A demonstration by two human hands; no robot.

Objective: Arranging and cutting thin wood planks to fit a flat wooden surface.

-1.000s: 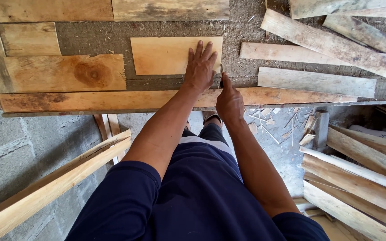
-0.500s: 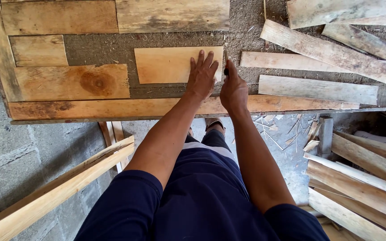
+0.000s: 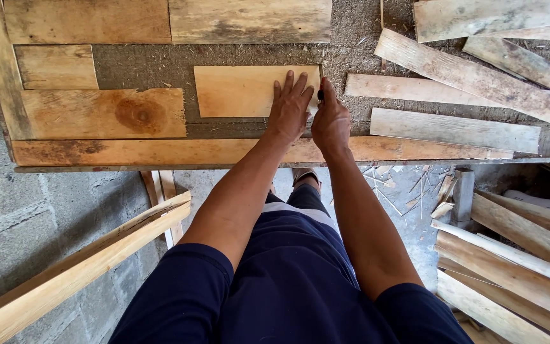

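Note:
A pale rectangular wood piece [image 3: 237, 91] lies on a dusty grey work surface [image 3: 160, 67]. My left hand [image 3: 291, 107] presses flat on its right end, fingers spread. Right beside it, my right hand [image 3: 330, 121] is closed around a thin dark pencil-like tool [image 3: 320, 94], its tip at the piece's right edge. Other boards frame the piece: a knotted brown board [image 3: 106, 113] to the left, a long plank [image 3: 179, 151] along the near edge, and two wide boards [image 3: 160, 20] at the far side.
Loose weathered planks [image 3: 466, 79] lie scattered at the right of the surface. More planks [image 3: 510, 255] are stacked on the floor at lower right. A long timber [image 3: 77, 267] leans at lower left over the concrete floor [image 3: 7, 216].
My view has shifted slightly. Both hands stay at the right end of the pale piece; the right hand has moved up from the near plank to the piece's edge.

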